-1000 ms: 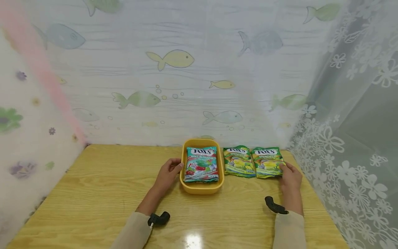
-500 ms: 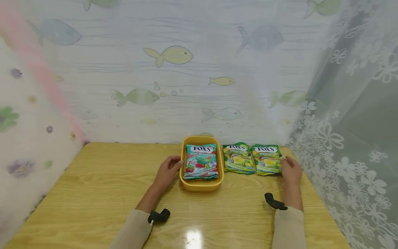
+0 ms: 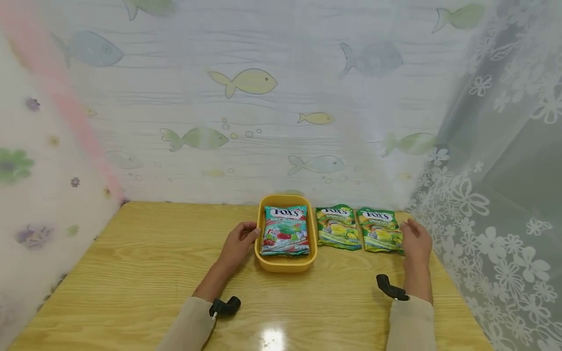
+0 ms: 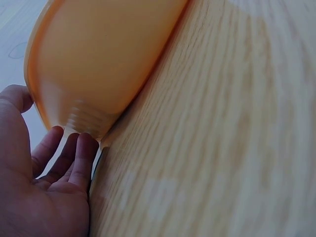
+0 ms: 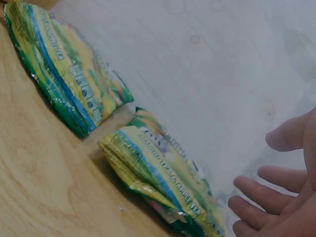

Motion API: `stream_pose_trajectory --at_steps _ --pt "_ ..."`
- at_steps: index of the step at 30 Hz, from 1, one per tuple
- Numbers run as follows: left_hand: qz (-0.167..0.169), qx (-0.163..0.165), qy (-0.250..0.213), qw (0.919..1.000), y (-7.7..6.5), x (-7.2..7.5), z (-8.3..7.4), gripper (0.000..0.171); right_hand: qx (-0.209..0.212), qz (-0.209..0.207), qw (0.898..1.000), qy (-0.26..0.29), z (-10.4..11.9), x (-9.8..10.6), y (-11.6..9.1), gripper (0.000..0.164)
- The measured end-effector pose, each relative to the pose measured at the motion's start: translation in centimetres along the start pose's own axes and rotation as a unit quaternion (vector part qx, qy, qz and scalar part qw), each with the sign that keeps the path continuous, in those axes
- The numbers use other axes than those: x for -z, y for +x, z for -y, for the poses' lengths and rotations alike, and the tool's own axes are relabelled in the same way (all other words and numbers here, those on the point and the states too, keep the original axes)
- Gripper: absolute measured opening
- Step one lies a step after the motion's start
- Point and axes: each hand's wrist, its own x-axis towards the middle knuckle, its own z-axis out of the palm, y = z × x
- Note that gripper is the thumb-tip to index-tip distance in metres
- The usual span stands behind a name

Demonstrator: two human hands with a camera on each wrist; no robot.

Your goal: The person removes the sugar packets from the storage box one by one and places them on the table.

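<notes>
My left hand (image 3: 238, 242) rests against the left side of a yellow plastic tub (image 3: 285, 267); in the left wrist view its fingertips (image 4: 85, 137) meet the tub's outer wall, with the thumb at the rim. Inside the tub lies a teal Fox's Mint Blossom candy bag (image 3: 285, 231). To the tub's right, two green and yellow Fox's candy bags lie side by side: a nearer-to-tub bag (image 3: 338, 228) and a right-hand bag (image 3: 380, 231). Beside the right-hand bag's outer edge is my right hand (image 3: 416, 242). The right wrist view shows its fingers spread and holding nothing.
Everything lies at the back of a wooden table (image 3: 167, 273), close to a fish-patterned curtain (image 3: 250, 112). A sheer flowered curtain (image 3: 496, 243) hangs along the right edge. Both wrists carry black camera mounts.
My right hand has come off the right-hand green bag and moved slightly right. That bag now sits turned a little. My left hand keeps its place at the tub.
</notes>
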Motion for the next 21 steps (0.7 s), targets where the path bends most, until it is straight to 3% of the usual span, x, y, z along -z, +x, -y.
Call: stream_pose_trajectory --at_steps 7,21 --pt "-0.004 0.002 0.007 1.0 -0.1 0.0 0.0 0.042 0.021 -0.005 1.0 -0.013 1.6 -0.3 -0.8 0.06" --pt "-0.001 0.006 -0.009 0.9999 0.0 0.0 -0.2 0.041 0.051 0.05 0.997 0.017 4.0 -2.0 -2.1 0.055"
